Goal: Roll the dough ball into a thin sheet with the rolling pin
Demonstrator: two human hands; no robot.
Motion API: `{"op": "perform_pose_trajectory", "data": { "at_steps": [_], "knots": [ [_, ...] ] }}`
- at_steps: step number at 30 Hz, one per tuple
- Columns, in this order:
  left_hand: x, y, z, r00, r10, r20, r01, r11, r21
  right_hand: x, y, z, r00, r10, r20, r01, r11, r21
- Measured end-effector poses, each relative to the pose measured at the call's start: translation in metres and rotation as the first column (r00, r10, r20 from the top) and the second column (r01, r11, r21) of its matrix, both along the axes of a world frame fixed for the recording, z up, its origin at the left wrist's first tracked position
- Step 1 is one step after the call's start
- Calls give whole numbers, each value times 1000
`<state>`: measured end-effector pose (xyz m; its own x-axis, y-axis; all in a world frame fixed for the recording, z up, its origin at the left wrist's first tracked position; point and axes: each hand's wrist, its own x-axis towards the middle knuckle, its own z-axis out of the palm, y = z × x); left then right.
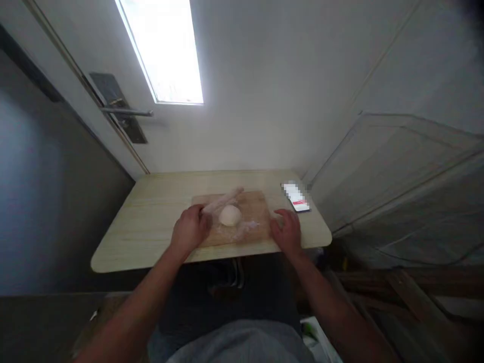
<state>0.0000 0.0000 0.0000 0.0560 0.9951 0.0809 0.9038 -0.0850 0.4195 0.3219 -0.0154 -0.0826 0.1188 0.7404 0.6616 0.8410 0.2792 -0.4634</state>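
Observation:
A round ball of dough (pixel 230 216) sits on a wooden cutting board (pixel 255 205) dusted with white flour. Behind the dough, a wooden rolling pin (pixel 225 199) lies slantwise across the board, its near end by my left hand (pixel 192 228). That hand is closed at the board's left edge, with the thumb over the wood and the underside of the fingers hidden. At the opposite edge my right hand (pixel 287 231) is curled against the board, thumb and forefinger slightly parted. Neither hand touches the dough.
The pale wooden table (pixel 143 217) stands against a white door with a metal handle (pixel 126 111) and a bright window pane (pixel 170 50). A phone (pixel 295 196) with a lit screen lies at the table's right. Wooden beams (pixel 412 292) are low on the right.

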Motion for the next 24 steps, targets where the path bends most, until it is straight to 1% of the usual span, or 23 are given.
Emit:
{"op": "perform_pose_trajectory", "data": {
  "at_steps": [4,6,8,13,19,24],
  "knots": [
    [18,-25,-1,993,90,-79,-88,996,27,2,0,1,1000,2,-14,-2,1000,-5],
    [26,-33,0,983,125,-137,-122,992,35,3,0,2,1000,2,-19,-2,1000,-7],
    [29,-36,0,976,136,-169,-132,991,34,2,0,3,1000,-1,-20,1,1000,-4],
    [26,-32,-5,972,109,-209,-107,994,20,-4,2,2,1000,-5,-18,5,1000,4],
    [26,-19,-8,953,64,-298,-44,996,71,-7,1,1,1000,-7,-16,7,1000,3],
    [24,-12,-8,958,64,-281,-36,994,104,-6,-1,0,999,-15,-29,15,1000,-2]
  ]
}}
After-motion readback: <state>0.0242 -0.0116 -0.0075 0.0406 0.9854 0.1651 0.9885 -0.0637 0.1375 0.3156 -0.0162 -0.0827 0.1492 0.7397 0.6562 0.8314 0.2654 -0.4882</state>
